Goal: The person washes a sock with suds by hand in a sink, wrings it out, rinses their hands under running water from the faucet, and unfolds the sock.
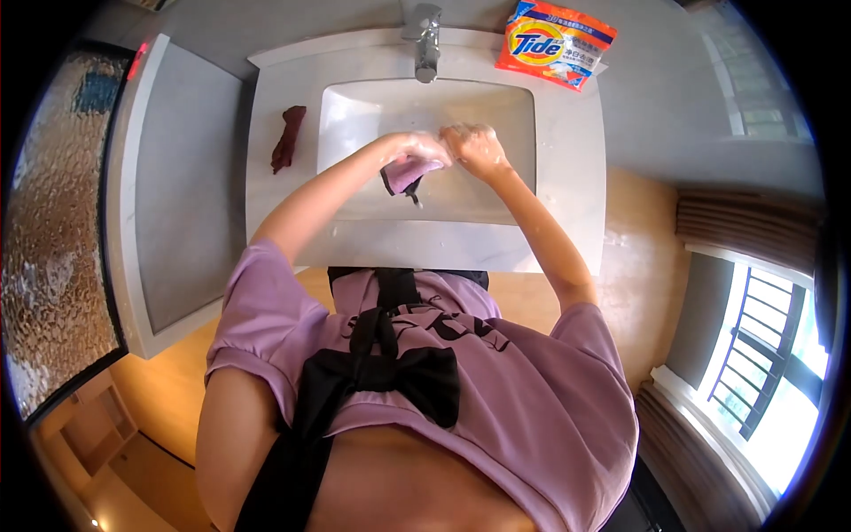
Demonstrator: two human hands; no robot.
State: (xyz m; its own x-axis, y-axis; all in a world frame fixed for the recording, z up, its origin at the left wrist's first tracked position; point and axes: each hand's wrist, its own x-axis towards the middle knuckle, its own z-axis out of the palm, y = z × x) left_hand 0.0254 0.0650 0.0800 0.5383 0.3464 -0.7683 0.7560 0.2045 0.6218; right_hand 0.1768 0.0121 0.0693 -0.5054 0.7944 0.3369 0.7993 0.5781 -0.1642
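Over the white sink basin, my left hand is closed on a small purple cloth with black edging, which hangs below the fingers. My right hand is closed in a fist close beside the left, its knuckles up. White suds cover parts of both hands. Whether the right fingers also grip part of the cloth is hidden. A drop of water or suds shows at the cloth's lower tip.
A metal faucet stands behind the basin. On the counter, an orange Tide detergent bag lies at the back right, and a crumpled dark red cloth at the left. A grey-panelled partition is on the left, a barred window on the right.
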